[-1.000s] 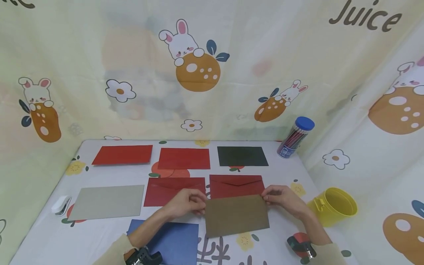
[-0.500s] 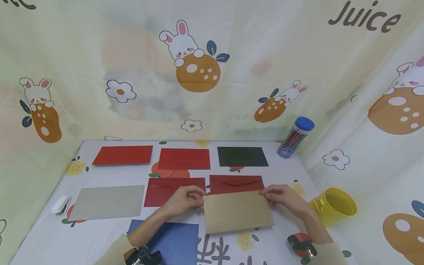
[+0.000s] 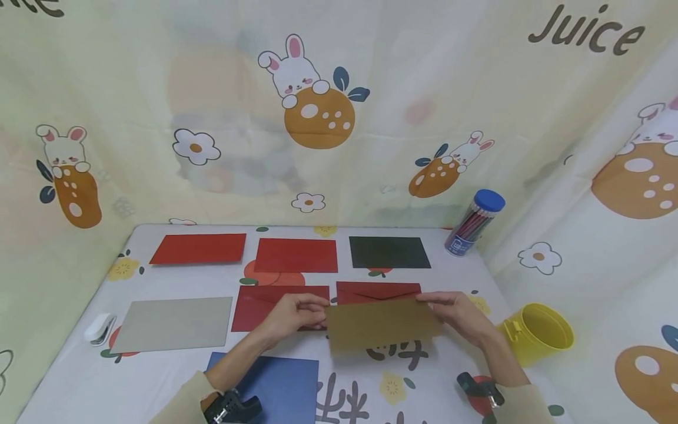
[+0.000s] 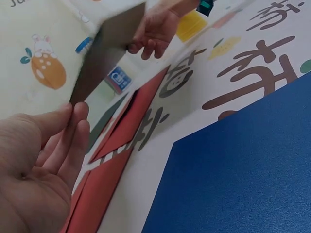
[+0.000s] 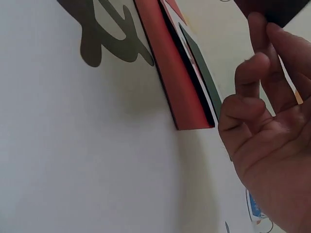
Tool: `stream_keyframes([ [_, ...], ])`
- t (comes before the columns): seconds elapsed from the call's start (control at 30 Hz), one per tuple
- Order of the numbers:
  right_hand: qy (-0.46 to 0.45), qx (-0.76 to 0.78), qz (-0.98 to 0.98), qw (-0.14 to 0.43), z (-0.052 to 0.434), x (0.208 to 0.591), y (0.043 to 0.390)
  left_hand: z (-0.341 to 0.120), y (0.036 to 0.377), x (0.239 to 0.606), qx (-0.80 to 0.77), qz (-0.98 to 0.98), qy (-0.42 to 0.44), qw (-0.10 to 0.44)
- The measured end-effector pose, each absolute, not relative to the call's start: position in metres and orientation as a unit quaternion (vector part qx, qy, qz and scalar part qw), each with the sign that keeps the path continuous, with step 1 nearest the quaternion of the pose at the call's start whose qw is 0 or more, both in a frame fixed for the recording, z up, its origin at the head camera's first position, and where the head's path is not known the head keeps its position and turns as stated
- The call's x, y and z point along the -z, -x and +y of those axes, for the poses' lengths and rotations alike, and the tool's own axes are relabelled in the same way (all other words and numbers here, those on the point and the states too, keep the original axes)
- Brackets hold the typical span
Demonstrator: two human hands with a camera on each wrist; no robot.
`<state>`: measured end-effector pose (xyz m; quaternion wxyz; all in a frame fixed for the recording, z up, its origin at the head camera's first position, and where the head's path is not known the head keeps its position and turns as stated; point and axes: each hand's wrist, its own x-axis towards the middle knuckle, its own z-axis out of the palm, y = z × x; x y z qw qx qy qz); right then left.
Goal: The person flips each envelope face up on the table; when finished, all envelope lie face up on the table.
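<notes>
**Holding a brown envelope by both short ends**

Spanning the gap between the hands, the flat brown paper envelope (image 3: 382,323) was raised off the printed tablecloth (image 3: 159,377), its long axis running left to right. The left hand (image 3: 293,315) pinched its left end, the right hand (image 3: 458,315) its right, each equally near. Directly beyond it lay a dark red envelope with its flap showing (image 3: 377,291).

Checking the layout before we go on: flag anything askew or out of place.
Only the brown envelope is out of line: both hands hold it by its ends, lifted and tilted. The other envelopes lie flat in rows; nothing looks spilled or damaged.
</notes>
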<state>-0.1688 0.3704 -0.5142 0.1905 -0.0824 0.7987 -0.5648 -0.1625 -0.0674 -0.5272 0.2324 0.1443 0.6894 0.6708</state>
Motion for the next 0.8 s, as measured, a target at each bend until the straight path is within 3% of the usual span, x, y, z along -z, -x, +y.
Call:
stream_keyframes([
  [0.5, 0.091, 0.554, 0.808, 0.178, 0.3633, 0.5084, 0.1673, -0.069, 0.1603, 0.5263, -0.631, 0.743, -0.138, 0.173],
  [0.8, 0.085, 0.553, 0.797, 0.226, 0.3652, 0.5123, 0.166, -0.0664, 0.1629, 0.5249, -0.644, 0.727, -0.162, 0.177],
])
